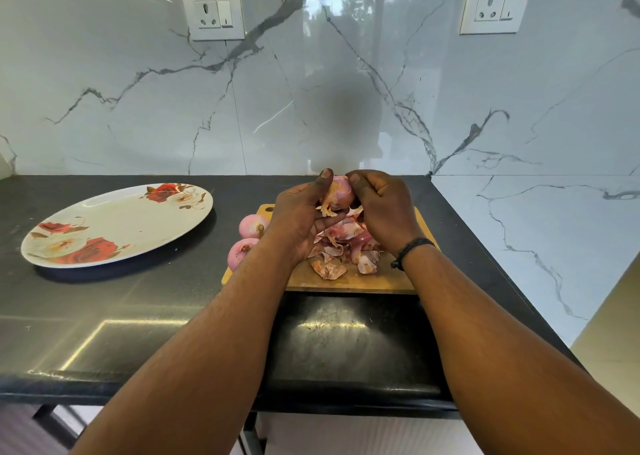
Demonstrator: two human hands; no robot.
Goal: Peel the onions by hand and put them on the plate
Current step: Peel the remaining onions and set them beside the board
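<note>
**Op A:** Pink-skinned onion (pixel 337 191), partly papery, is held up between both hands above the far end of the rectangular wooden cutting board (pixel 349 280). I log the left hand (pixel 301 219) palm-up beneath it, thumb pressed on the bulb's upper left side. Grip clamped on the onion.

**Op B:** Confirmed from my feed. Right hand (pixel 384 205) has its fingers curled over the bulb's right side, thumb tip at the top. Grip likewise clamped on the same onion. A dry root tuft hangs from the bulb near the left palm. I note a dark corded wristband (pixel 410 250) on the right wrist.

**Op A:** Other stock: two peeled pale pink onions (pixel 251 226) sit at the board's left edge, one nearer than the other, touching or nearly so; I cannot tell which. The left forearm partly covers the nearer one.

**Op B:** Loose pile of pink and tan onion skins (pixel 341 250) lies on the board under the hands, a few pieces spilling toward the near edge.

**Op A:** Oval white plate with red rose print (pixel 117 224) rests on the black polished stone surface (pixel 104 316), well to the left of the board. No onion on it.

**Op B:** Backdrop: white marble-veined wall (pixel 138 108) with two white socket plates (pixel 213 13).
</note>
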